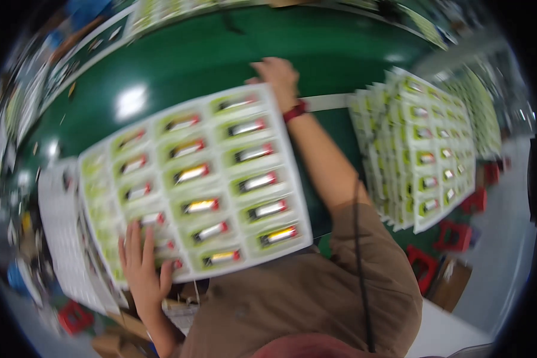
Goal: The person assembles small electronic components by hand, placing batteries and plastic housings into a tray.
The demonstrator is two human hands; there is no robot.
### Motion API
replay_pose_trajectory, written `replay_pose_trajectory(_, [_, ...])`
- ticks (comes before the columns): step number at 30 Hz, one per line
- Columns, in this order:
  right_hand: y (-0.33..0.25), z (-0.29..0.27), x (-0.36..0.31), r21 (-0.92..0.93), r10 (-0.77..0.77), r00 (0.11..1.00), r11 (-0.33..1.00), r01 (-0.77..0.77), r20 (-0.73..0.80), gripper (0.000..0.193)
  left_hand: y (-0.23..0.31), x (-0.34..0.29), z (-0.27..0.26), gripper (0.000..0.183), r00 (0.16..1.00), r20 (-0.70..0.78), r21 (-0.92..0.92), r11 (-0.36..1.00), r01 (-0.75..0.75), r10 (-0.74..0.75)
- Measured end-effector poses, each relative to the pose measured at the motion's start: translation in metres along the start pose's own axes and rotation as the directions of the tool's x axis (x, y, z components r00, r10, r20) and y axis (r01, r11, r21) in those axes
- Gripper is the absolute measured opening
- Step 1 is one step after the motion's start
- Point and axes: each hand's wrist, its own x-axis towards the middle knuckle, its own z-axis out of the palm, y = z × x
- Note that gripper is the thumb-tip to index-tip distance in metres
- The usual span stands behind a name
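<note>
The tray, white and filled with rows of small packs, is lying in front of the person, between the two hands, its longer axis running left to right with the right end slanting toward the far side. The left hand is resting on its near left part, fingers spread over the packs and thumb standing apart. The right hand is hanging just past the far right corner, over the green table, its fingers loosely bent; whether they are touching or pinching the edge, I cannot tell. The left hand is therefore covering the tray, while the right is only nearest its corner. Farther right, a stack of similar trays is standing; at the left, a white pile is sitting close by. Blur is softening the leftmost packs, the left fingers are hiding several, and the tray's underside is staying out of sight.
</note>
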Motion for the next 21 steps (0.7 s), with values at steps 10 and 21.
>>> replay_pose_trajectory(10, [-0.029, -0.018, -0.006, -0.011, 0.242, 0.859, 0.964, -0.266, 0.451, 0.074, 0.003, -0.006, -0.003, 0.067, 0.996, -0.01, -0.021, 0.996, -0.091, 0.091])
replay_pose_trajectory(21, [-0.039, -0.039, 0.001, 0.016, 0.283, 0.891, 0.951, -0.308, 0.355, 0.061, -0.003, 0.011, -0.003, 0.064, 0.985, -0.049, 0.028, 0.986, -0.166, 0.168])
